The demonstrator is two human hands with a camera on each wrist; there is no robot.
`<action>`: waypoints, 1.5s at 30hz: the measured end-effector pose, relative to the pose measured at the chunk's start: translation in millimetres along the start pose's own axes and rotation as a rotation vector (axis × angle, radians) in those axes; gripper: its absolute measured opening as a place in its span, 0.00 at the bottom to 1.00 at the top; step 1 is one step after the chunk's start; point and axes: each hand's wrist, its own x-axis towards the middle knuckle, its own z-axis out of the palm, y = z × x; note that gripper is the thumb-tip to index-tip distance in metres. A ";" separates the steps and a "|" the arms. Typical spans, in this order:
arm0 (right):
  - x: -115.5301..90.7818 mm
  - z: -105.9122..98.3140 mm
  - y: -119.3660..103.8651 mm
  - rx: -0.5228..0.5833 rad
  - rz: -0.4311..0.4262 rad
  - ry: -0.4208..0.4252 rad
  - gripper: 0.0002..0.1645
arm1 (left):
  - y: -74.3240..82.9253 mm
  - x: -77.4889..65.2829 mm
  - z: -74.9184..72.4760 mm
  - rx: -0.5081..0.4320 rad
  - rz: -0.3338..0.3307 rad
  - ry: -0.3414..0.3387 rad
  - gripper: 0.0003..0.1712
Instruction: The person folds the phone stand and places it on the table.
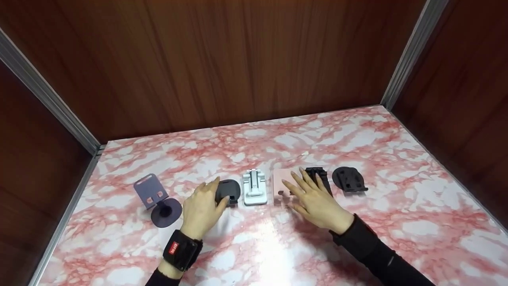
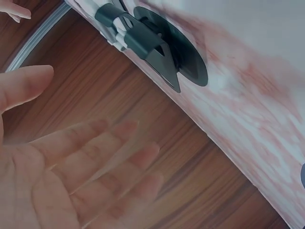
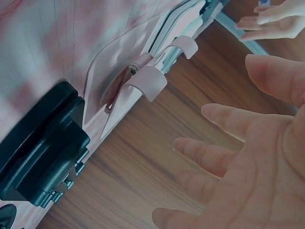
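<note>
Above the table my left hand (image 1: 201,207) hangs with loose, extended fingers beside a dark grey phone stand (image 1: 228,191) with a round base. In the left wrist view a gap shows between that hand (image 2: 81,176) and the dark stand (image 2: 167,50), and the palm holds nothing. Fingers spread, my right hand (image 1: 315,201) is over a pink phone stand (image 1: 282,176) and a folded black phone stand (image 1: 323,178), partly hiding both. The right wrist view has its bare palm (image 3: 257,167) apart from the pink stand (image 3: 128,78) and the black stand (image 3: 47,148).
Between the hands lies a folded white phone stand (image 1: 254,188). A purple phone stand (image 1: 152,192) stands unfolded at the left, and another black round-based stand (image 1: 349,179) lies at the right. Brown wood panels (image 1: 246,59) border the red-and-white marbled table (image 1: 416,226).
</note>
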 end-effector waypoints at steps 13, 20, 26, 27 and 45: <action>1.7 1.6 1.3 0.016 0.025 -0.031 0.35 | -4.1 -20.6 4.0 0.024 0.041 -0.015 0.44; 1.8 2.4 1.9 0.013 0.034 -0.037 0.35 | -14.5 -29.2 3.9 0.007 0.020 0.004 0.41; 1.7 3.6 1.4 0.006 0.022 -0.041 0.35 | -21.6 -36.1 0.3 -0.013 -0.019 -0.025 0.43; 1.6 3.8 1.1 0.003 0.018 -0.042 0.35 | -22.1 -36.9 -0.3 -0.017 -0.024 -0.026 0.43; 0.4 3.4 0.1 0.002 -0.013 -0.038 0.36 | -39.1 -36.0 -12.4 -0.009 -0.018 0.049 0.45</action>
